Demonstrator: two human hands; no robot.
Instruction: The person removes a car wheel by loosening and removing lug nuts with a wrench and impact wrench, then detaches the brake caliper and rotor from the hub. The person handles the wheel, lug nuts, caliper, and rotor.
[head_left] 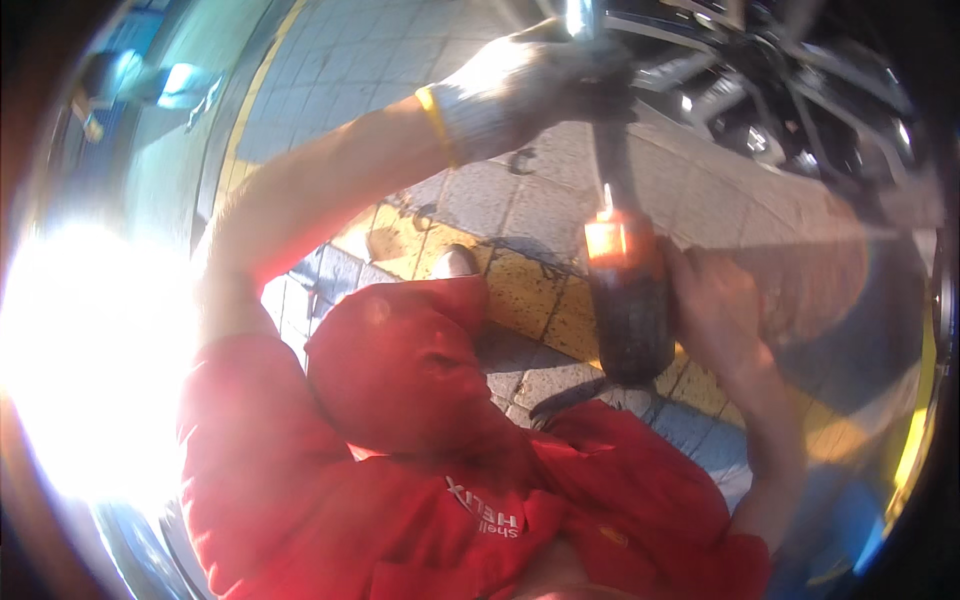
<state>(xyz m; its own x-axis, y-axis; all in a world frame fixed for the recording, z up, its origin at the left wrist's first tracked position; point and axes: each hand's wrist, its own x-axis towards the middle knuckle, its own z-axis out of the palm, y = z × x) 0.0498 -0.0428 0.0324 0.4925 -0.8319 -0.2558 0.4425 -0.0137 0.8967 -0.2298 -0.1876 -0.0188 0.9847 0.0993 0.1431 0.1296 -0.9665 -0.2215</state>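
Observation:
An orange and black tool with a rounded, cylindrical body, by its look an impact wrench (632, 320), is held in front of me near a spoked car wheel (730, 85). A long grey shaft (612, 165) runs from its orange end up toward the wheel. My left hand (545, 90), in a whitish work glove with a yellow cuff, is closed around the upper end of this shaft; its dark fingers are partly lost in blur. My bare right hand (710, 295) grips the body from the right side, with its fingertips hidden behind it.
Beneath me are grey paving tiles (550, 195) crossed by a worn yellow band (525, 290). My red-clothed knee (400, 370) is bent at the left of the tool, and a shoe tip (456, 262) shows past it. Strong glare washes out the left side.

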